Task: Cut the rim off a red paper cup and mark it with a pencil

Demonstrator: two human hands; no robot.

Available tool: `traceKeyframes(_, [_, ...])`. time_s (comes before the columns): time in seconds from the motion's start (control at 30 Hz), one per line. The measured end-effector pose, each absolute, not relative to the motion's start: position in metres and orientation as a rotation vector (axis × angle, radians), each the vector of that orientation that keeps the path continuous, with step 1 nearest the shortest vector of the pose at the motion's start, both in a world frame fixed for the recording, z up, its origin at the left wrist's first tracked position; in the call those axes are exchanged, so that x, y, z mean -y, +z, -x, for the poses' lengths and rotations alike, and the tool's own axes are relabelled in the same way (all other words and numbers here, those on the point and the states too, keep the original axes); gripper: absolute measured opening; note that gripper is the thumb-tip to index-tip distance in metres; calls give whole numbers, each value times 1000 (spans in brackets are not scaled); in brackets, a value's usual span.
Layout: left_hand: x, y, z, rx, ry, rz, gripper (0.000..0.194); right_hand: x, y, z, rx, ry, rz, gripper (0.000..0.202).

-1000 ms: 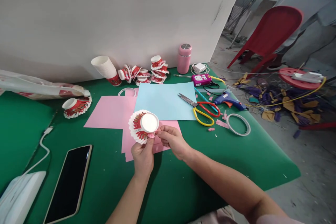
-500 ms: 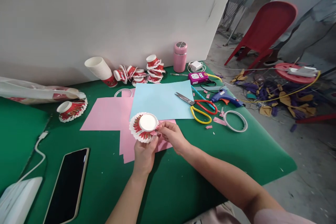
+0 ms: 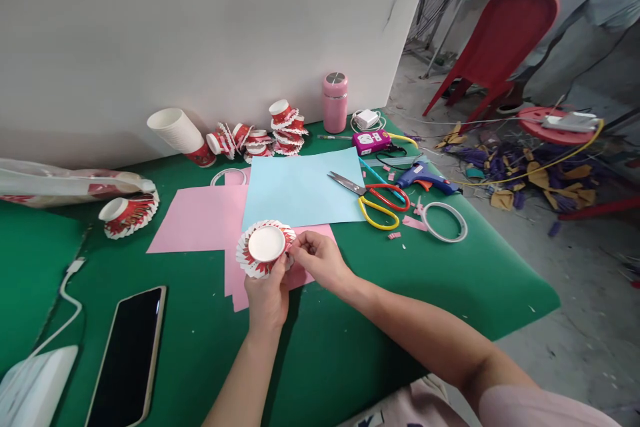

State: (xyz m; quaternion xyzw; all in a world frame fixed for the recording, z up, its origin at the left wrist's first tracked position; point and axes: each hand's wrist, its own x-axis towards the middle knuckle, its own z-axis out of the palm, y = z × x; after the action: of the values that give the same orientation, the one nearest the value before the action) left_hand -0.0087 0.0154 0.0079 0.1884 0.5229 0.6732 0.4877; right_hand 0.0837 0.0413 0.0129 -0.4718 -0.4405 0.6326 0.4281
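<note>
A red and white paper cup (image 3: pixel 267 244), its sides cut into strips and folded outward like petals, is held base up over the paper sheets. My left hand (image 3: pixel 269 297) grips its lower rim, thumb on the near right side. My right hand (image 3: pixel 320 259) is closed in a pinch at the cup's right edge, on the folded strips. Below the cup lie pink paper sheets (image 3: pixel 200 220), and behind it a light blue sheet (image 3: pixel 300 187). Scissors (image 3: pixel 365 195) with red and yellow handles rest open on the blue sheet's right side.
Several similar cut cups (image 3: pixel 285 127) and a stack of paper cups (image 3: pixel 177 135) stand by the wall. A pink bottle (image 3: pixel 335 102), a blue glue gun (image 3: pixel 427 177) and a tape roll (image 3: pixel 445 222) are to the right. A phone (image 3: pixel 127 353) lies near left.
The cup has tilted and turned slightly in my hands, so its fringe shows more evenly around the base. Both hands keep hold of it. The whole view has shifted a little.
</note>
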Motion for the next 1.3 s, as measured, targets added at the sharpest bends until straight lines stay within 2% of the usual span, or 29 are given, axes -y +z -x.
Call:
traceKeyframes(0.4, [-15,7,10,-1264,1651,-496,39,-40,18,-84,1152,1552,1199,10])
traceKeyframes(0.57, [-13,9,13,-1070,1548,-499,44,-43,14,-89,1142,1563,1124,7])
traceKeyframes(0.8, [-15,17,14,-980,1430,-295,42,-49,11,-95,1291,1291,1179,6])
traceKeyframes(1.03, [-14,18,19,-846,1396,-402,60,-54,12,-101,1135,1664,995,11])
traceKeyframes(1.1, [-14,18,23,-894,1388,-378,63,-58,16,-108,1206,1648,928,9])
traceKeyframes(1.2, [-15,18,31,-1054,1345,-355,56,-61,25,-121,1423,1597,882,4])
traceKeyframes(1.3, [-15,18,37,-1264,1313,-541,58,-62,31,-128,1659,1411,941,6])
